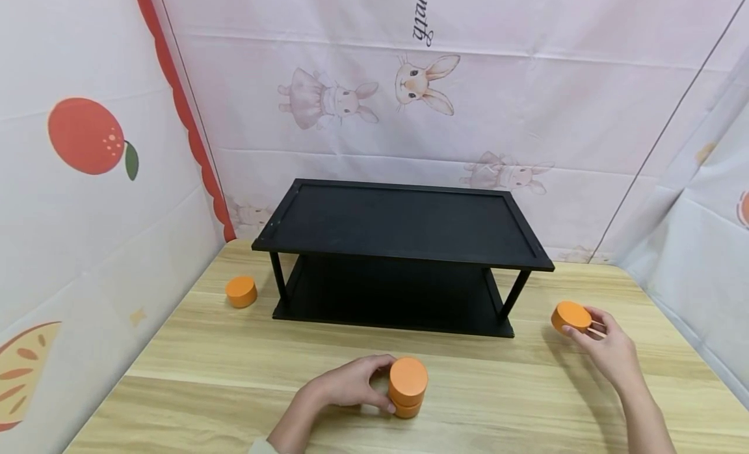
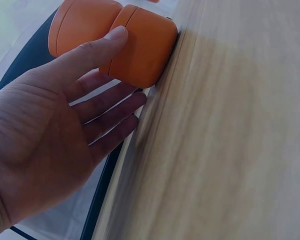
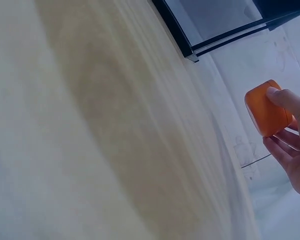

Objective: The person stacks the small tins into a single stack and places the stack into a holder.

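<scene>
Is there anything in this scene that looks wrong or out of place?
Yes: on the back curtain, the printed rabbits and lettering lie sideways, as if it was hung turned. Nothing looks spilled.

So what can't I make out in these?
Head view: the top of the lower orange cylinder, covered by the upper orange cylinder.
Head view: the back of the black lower shelf, hidden by the black top shelf.
Left wrist view: part of the upper cylinder, cut by the top edge.
</scene>
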The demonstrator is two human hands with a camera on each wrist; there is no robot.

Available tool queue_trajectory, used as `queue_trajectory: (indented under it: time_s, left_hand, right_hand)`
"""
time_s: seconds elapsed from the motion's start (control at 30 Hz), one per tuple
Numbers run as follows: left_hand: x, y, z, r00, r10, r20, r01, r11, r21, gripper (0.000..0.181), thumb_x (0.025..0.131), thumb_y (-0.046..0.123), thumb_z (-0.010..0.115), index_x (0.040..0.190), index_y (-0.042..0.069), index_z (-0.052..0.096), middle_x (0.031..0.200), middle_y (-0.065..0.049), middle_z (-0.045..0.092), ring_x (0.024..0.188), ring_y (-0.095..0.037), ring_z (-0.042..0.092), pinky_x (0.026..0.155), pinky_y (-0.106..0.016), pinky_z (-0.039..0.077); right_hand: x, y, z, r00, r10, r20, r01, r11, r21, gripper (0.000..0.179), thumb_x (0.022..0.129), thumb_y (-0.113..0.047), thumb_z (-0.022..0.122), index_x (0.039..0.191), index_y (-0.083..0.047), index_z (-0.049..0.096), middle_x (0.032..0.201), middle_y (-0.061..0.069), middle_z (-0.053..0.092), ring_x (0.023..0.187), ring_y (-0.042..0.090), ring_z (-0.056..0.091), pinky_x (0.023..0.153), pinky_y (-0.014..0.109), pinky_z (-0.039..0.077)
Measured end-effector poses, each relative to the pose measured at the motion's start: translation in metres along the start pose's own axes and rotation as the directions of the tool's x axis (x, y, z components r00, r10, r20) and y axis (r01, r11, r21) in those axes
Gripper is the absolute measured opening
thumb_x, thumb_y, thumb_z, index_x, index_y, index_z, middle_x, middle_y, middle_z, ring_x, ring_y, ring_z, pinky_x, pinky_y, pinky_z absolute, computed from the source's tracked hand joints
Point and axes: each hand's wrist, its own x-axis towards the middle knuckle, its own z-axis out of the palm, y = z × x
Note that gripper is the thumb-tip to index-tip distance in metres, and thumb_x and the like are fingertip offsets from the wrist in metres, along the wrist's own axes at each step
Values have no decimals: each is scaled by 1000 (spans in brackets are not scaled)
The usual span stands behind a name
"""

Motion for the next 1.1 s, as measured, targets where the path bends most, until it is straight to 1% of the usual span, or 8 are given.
queue_trajectory:
  time_s: [0.13,0.4,0.63,0.93,1.0,1.07,1.1]
  left_hand:
    - [0,1,0,1000,10,4,-10,1000,-18,57,72,23,79,122,18,54,113,15,53,109,-7,46,98,-31,35]
    - [0,1,1,999,42,20,-40,994,-99,56,73,16,78,122,14,53,110,11,55,103,-7,51,91,-25,41]
    - [-1,2,1,999,20,29,-15,986,-164,55,73,11,78,122,13,53,109,8,56,100,-8,54,88,-24,43]
    - [-2,4,1,1000,-8,19,12,976,-217,53,74,6,77,122,11,53,107,4,56,95,-12,56,82,-24,47]
    - [-3,4,1,1000,-10,17,14,976,-218,53,74,5,76,121,10,53,107,3,56,94,-12,56,82,-24,47]
    - [-3,4,1,1000,-16,16,19,976,-219,52,74,6,76,121,11,53,107,3,56,95,-12,56,82,-24,47]
    - [-3,4,1,1000,-16,15,19,976,-219,52,74,6,76,121,10,53,107,3,56,95,-12,55,82,-23,47]
  right_hand:
    - [-2,-5,-2,1000,-9,8,9,1000,5,70,85,-29,67,131,11,34,119,37,43,104,50,48,61,6,44]
    - [-4,-14,-6,999,-36,9,36,999,3,69,84,-29,68,130,10,36,118,37,45,102,50,50,62,9,47]
    - [-7,-26,-10,997,-76,11,76,997,-7,67,83,-27,70,130,8,39,117,35,47,101,49,51,62,11,48]
    - [-13,-38,-10,994,-102,37,101,995,23,65,82,-25,71,131,5,40,116,32,49,100,48,52,63,12,49]
    - [-14,-40,-10,993,-110,41,109,994,24,65,82,-25,71,131,5,41,116,31,49,99,43,55,64,12,49]
    - [-15,-40,-10,992,-119,42,118,993,26,64,82,-24,72,131,4,41,117,29,49,95,27,59,65,12,48]
    - [-15,-40,-9,991,-123,42,122,992,28,64,82,-24,72,130,4,41,117,29,49,93,17,60,65,12,48]
